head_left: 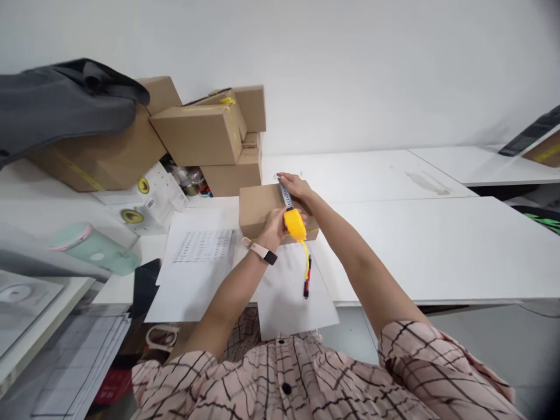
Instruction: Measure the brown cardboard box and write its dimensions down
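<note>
A small cardboard box [258, 205] lies on the white table [415, 245] in front of me. My left hand [275, 226], with a pink watch on the wrist, is closed round a yellow tape measure [295, 224] at the box's near edge. The tape's blade [284, 192] runs across the top of the box to its far edge. There my right hand [295, 185] pinches the blade's end against the box. A yellow strap hangs from the tape measure over a sheet of paper.
A red and black pen [307, 281] lies on a blank sheet [289, 303]. A printed sheet [196, 262] is to the left. Stacked cardboard boxes [205, 134], a dark bag [56, 105] and white cartons [149, 201] fill the back left. A mint-coloured bottle [94, 248] lies at left.
</note>
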Demonstrator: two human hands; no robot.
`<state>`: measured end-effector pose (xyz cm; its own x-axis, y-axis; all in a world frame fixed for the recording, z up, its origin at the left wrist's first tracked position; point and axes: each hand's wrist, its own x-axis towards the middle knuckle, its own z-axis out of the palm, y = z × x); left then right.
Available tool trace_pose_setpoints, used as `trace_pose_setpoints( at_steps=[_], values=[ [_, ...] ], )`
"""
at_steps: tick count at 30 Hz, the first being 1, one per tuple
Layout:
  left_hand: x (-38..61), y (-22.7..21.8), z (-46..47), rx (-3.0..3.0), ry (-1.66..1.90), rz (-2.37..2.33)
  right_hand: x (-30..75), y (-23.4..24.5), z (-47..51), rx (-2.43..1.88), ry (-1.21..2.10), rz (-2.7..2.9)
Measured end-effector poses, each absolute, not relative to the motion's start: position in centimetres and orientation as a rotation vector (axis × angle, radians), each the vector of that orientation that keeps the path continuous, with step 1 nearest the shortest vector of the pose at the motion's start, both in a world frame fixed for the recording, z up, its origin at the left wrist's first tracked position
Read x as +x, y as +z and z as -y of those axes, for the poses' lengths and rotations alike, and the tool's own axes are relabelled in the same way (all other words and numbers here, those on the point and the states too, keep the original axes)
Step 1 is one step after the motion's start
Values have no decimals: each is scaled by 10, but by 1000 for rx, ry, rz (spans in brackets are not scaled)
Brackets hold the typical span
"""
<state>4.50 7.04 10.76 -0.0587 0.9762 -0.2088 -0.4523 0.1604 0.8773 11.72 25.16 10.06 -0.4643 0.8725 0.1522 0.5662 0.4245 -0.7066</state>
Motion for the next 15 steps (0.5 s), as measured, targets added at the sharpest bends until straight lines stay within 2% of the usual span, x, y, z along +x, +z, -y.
trace_pose_setpoints(
  at_steps=[6,15],
  values=[
    [44,102,-72,710,1329,-1013,113,92,-260,-1302,586,2319],
    [46,100,-94,519,1241,-1090,111,98,-253,-1256,604,2280]
  ],
)
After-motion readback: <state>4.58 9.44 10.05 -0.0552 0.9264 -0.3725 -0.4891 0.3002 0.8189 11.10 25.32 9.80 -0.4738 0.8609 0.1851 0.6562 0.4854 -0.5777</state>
